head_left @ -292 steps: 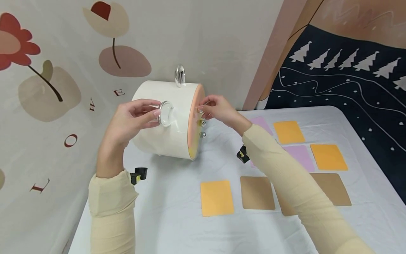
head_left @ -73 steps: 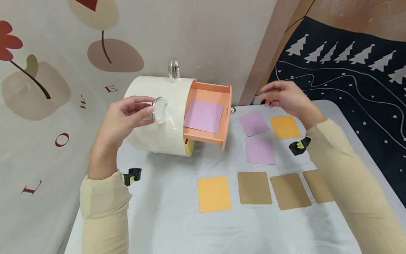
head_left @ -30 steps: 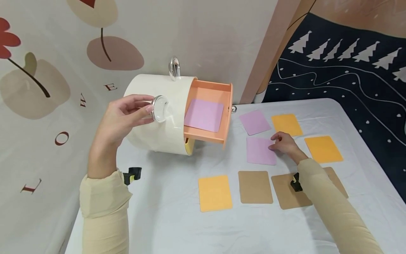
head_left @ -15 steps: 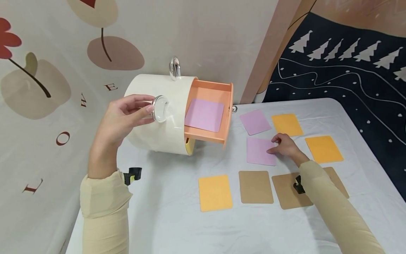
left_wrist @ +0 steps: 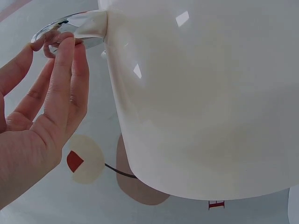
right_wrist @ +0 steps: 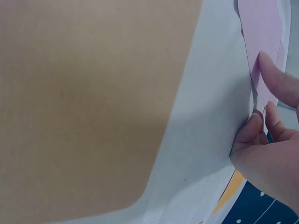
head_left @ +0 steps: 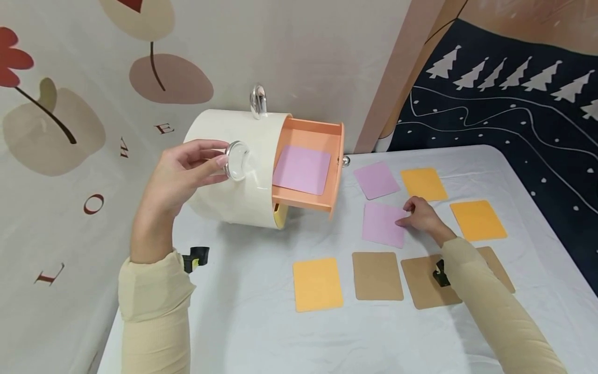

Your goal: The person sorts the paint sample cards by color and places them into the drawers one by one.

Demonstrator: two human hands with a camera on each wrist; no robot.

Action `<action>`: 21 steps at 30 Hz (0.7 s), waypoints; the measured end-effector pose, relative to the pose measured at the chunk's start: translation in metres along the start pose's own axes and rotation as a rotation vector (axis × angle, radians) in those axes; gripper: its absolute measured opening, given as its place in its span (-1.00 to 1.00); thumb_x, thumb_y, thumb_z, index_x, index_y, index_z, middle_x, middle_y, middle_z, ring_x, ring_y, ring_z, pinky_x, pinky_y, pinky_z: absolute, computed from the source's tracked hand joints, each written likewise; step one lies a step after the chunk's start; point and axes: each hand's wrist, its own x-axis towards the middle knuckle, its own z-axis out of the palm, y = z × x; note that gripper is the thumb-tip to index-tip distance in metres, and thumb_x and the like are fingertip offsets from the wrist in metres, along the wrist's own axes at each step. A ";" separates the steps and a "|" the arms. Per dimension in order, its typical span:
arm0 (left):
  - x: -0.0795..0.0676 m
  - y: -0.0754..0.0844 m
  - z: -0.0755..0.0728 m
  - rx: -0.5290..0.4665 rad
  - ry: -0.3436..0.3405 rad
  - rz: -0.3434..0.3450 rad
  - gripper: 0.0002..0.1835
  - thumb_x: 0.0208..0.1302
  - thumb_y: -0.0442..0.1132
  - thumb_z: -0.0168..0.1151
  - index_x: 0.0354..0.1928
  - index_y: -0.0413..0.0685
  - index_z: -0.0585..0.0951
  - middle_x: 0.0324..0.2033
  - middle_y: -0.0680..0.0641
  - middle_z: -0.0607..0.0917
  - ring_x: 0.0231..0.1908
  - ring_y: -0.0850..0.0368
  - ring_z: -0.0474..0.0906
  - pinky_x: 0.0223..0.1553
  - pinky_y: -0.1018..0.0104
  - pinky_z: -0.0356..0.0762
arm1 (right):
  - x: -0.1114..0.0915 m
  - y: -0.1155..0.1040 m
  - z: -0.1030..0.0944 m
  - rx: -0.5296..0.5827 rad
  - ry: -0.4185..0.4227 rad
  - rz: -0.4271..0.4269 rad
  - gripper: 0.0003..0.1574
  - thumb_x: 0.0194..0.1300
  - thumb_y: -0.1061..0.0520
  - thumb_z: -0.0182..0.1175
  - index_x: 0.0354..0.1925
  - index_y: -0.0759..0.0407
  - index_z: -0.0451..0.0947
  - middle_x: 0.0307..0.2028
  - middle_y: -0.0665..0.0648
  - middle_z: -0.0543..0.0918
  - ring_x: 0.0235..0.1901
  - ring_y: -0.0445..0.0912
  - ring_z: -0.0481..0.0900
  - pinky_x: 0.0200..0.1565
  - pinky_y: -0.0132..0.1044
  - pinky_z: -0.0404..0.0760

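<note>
A white drum-shaped drawer box (head_left: 233, 202) lies on its side, with silver ring handles. My left hand (head_left: 175, 179) pinches its near ring handle (left_wrist: 91, 25) between thumb and fingers. From the box's right end an orange drawer (head_left: 310, 127) sticks out, and a light purple card (head_left: 301, 170) lies flat inside. My right hand (head_left: 422, 215) pinches the right edge of another purple card (head_left: 382, 224) on the table. In the right wrist view, the thumb presses on top of this card while fingertips are at its edge.
A third purple card (head_left: 376, 181) and orange cards (head_left: 424, 184) lie right of the drawer. Nearer the front are another orange card (head_left: 317, 284) and brown cards (head_left: 377, 276), some under the right forearm. A patterned curtain (head_left: 303, 57) hangs behind the white-covered table (head_left: 261, 332).
The drawer, shut earlier with the right hand at its knob, is out. My right hand came down onto the purple card, which has just turned slightly. The left hand stays on the handle.
</note>
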 end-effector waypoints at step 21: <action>0.000 0.000 0.000 0.025 0.000 -0.011 -0.75 0.18 -0.39 0.27 -0.07 -0.17 0.61 -0.28 -0.06 0.62 -0.34 0.18 0.59 -0.23 0.36 0.67 | -0.012 -0.043 -0.093 0.367 0.068 -0.080 -0.73 0.36 0.44 -0.10 0.00 0.58 0.25 -0.48 -0.11 0.54 -0.48 -0.26 0.51 -0.36 -0.49 0.63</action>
